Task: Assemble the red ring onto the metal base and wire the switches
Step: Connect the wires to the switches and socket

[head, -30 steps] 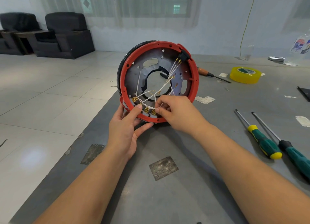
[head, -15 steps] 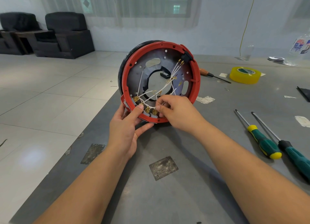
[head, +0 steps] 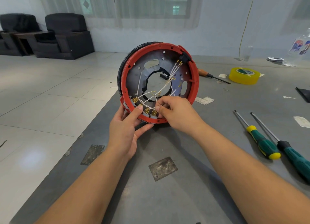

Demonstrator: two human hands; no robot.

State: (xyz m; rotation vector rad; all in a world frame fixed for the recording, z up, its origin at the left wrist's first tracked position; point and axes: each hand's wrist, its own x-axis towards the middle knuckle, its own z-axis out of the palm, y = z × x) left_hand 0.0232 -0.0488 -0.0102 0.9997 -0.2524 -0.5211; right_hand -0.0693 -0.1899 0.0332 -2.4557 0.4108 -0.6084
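No text is legible; the bottle [head: 300, 47] label's red and blue print is too blurred to read

The ring [head: 195, 83] stands on edge on the bench [head: 167, 198] (near its left side), with wires [head: 172, 71] inside it. Two screwdrivers [head: 261, 143] lie to its right; a tape roll [head: 244, 75] sits behind them.

Red ring [head: 195, 83] — white wires [head: 172, 71], yellow tape roll [head: 244, 76] — grey table [head: 167, 198].

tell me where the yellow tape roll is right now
In the head view the yellow tape roll lies flat on the grey table, far right, just right of the wooden-handled tool and beyond the two screwdrivers.
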